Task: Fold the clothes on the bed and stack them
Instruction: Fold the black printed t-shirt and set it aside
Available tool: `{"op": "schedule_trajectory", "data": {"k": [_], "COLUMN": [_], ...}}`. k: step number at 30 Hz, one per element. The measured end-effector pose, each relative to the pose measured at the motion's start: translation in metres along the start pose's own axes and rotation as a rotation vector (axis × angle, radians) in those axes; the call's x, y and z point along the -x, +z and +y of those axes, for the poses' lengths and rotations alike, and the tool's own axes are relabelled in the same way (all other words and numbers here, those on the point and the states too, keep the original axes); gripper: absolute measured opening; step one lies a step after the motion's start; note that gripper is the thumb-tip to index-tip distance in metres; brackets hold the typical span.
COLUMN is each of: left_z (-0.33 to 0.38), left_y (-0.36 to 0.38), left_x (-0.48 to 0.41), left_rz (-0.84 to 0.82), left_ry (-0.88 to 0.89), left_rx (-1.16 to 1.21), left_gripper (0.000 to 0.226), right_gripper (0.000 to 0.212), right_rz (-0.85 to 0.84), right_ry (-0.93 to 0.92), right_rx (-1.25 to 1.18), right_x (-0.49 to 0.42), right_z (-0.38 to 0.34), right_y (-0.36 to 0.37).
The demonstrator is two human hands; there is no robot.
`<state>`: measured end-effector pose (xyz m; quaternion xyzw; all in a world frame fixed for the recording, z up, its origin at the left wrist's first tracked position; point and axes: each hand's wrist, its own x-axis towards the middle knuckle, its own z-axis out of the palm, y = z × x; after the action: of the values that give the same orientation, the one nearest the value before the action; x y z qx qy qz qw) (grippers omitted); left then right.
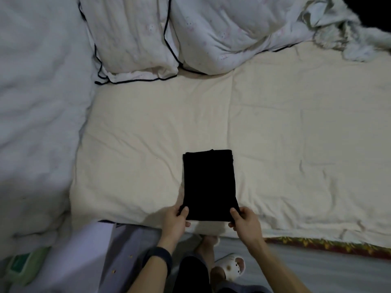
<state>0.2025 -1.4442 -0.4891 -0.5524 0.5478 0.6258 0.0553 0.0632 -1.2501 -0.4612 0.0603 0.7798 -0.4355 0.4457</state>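
Bed w/ cream sheet fills most of the frame, wrinkled, dim light. White duvet bunched along left side. Two white pillows w/ dark piping at upper centre, leaning together. Crumpled pale cloth pile at upper right corner. Patterned red/yellow edge shows under the sheet at lower right. Floor strip along the bottom; white slipper w/ face print at lower centre; green item at lower left, blurred, can't tell what.

Black folded garment lies flat on sheet, lower centre of frame, near front edge of bed. Rectangle, long axis runs up-down in frame, slight tilt; near short edge at the hands, far short edge pointing toward the pillows. Layered fold edges visible at far end.

Left hand pinches near-left corner of garment, thumb on top. Right hand pinches near-right corner, thumb on top. Both grasping the cloth. Dark band on left wrist.
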Motion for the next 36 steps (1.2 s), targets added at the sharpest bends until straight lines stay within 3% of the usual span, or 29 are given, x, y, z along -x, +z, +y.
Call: {"op": "schedule_trajectory", "data": {"k": [5, 9, 12, 14, 17, 19, 21, 23, 25, 29, 31, 33, 36], "left_z": [-0.047, -0.053, -0.028, -0.002, 0.041, 0.060, 0.068, 0.071, 0.067, 0.063, 0.061, 0.063, 0.070], "left_y": [-0.007, -0.011, -0.008, -0.006, -0.008, -0.012, -0.010, -0.005, 0.002, 0.022, 0.033, 0.039, 0.039], "left_x": [0.036, 0.051, 0.051, 0.044, 0.017, -0.002, -0.022, -0.040, -0.053, -0.064, -0.063, -0.059, -0.065], "left_rz": [-0.008, 0.001, 0.024, 0.016, -0.079, -0.192, -0.217, -0.105, 0.024, 0.116, 0.195, 0.294, 0.338], "left_ry": [-0.188, -0.240, -0.163, -0.130, -0.155, -0.117, 0.004, 0.131, 0.201, 0.096, 0.125, 0.140, -0.045], "left_rx": [0.059, 0.038, 0.134, 0.187, 0.224, 0.187, 0.003, -0.220, -0.418, -0.493, -0.580, -0.603, -0.594], "left_gripper": [0.017, 0.029, 0.037, 0.026, 0.012, 0.017, 0.017, 0.009, 0.022, 0.039, 0.041, 0.039, 0.046], "right_gripper": [0.022, 0.017, 0.014, 0.001, 0.017, 0.019, 0.015, 0.028, 0.029, 0.035, 0.038, 0.040, 0.052], "right_rz": [-0.122, -0.115, -0.025, 0.009, -0.045, -0.064, 0.030, 0.158, 0.231, 0.406, 0.457, 0.451, 0.409], "right_ry": [0.253, 0.304, 0.228, 0.141, 0.061, 0.017, -0.053, -0.139, -0.203, -0.168, -0.126, -0.077, -0.003], "right_rx": [-0.103, -0.143, -0.227, -0.247, -0.225, -0.120, 0.094, 0.297, 0.326, 0.396, 0.394, 0.372, 0.393], "right_x": [0.039, 0.044, 0.038, 0.026, -0.008, -0.030, -0.050, -0.063, -0.069, -0.080, -0.086, -0.091, -0.093], "right_z": [0.030, 0.035, 0.021, 0.001, -0.034, -0.048, -0.051, -0.047, -0.043, -0.037, -0.036, -0.038, -0.041], "right_y": [-0.008, -0.005, -0.004, -0.008, -0.014, -0.014, -0.010, -0.004, 0.007, 0.035, 0.043, 0.045, 0.042]}}
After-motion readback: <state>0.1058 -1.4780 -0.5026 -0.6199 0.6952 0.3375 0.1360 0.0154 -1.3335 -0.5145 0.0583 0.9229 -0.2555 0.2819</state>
